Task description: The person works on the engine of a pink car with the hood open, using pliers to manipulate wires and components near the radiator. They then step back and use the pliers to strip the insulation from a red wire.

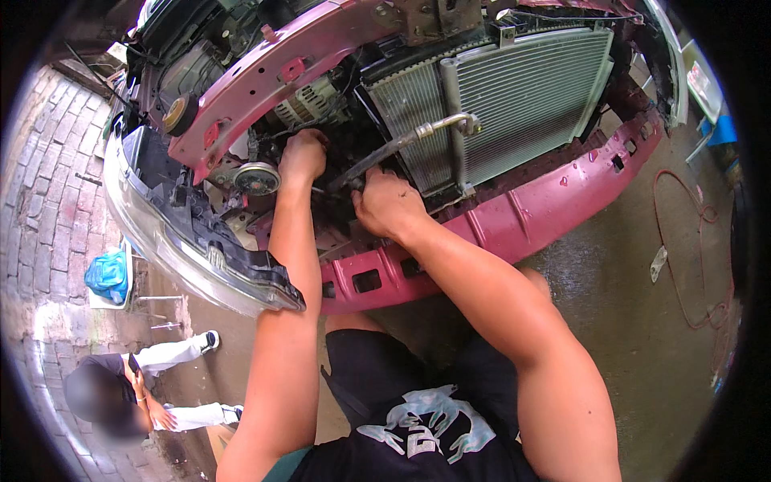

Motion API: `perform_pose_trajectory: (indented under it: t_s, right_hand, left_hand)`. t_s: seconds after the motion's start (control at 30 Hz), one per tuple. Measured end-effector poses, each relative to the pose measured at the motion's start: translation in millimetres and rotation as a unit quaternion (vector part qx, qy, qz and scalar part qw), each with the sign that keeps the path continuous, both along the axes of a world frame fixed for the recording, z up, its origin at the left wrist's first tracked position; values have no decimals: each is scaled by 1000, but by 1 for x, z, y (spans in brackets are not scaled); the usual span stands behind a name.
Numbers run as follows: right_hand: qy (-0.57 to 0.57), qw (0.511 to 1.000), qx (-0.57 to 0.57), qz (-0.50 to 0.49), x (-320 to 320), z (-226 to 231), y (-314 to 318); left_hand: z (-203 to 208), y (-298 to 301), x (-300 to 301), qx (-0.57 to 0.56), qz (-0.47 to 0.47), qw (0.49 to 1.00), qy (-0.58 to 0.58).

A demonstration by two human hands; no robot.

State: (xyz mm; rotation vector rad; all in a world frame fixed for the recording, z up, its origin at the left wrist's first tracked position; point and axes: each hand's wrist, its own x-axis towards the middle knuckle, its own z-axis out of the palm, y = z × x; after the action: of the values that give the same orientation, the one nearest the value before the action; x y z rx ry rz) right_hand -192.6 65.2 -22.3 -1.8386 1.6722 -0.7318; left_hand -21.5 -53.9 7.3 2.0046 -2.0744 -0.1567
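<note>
Item: long dark metal bar [377, 163], centre of frame, inside the open front of the stripped magenta car body [514, 221]. Long axis diagonal, lower end at centre, upper end pointing to the upper right, where it meets a silver pipe fitting [450, 124] on the ribbed grey radiator [522, 96].

My right hand [388, 205]: fingers curled shut around the lower end of the bar. My left hand [303, 155]: pushed into the dark engine gap just left of the bar; its fingers [309, 138] bend inward, but what they grip is hidden, so I cannot tell.

Adjacent: round black-and-silver horn disc [257, 177] just left of my left hand; curved clear headlight unit with black bracket [201, 249] hanging at left of frame.

Surface and room: wet grey concrete floor [626, 305], right and lower centre; brick paving [48, 185] at far left; thin red hose [683, 241] looping at right; a seated person in white trousers [173, 357], lower left.

Clearance: tight about both hands, hemmed between radiator edge, magenta crossmember and lower bumper beam; open floor below the beam.
</note>
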Motion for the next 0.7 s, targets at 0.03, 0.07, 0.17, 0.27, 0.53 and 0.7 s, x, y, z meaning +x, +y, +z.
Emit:
perform_pose_trajectory:
  t_s: [0.03, 0.07, 0.17, 0.27, 0.53, 0.7]
  right_hand:
    - [-1, 1000, -6, -3, 1, -1, 0]
    - [0, 1000, -6, 0, 0, -1, 0]
    - [-1, 1000, -15, 6, 0, -1, -1]
    - [-9, 999, -43, 18, 2, -2, -1]
    - [51, 993, -73, 72, 12, -13, -17]
    - [74, 991, -62, 93, 16, -13, -22]
  left_hand:
    - [-1, -1, 1, -5, 3, 1000, -3]
    - [-1, -2, 1, -1, 8, 1000, 0]
    - [-1, -4, 2, 15, 17, 1000, 5]
    - [-3, -7, 5, 24, 11, 1000, 6]
    - [4, -2, -4, 4, -5, 1000, -9]
    - [-1, -5, 3, -16, -10, 999, -44]
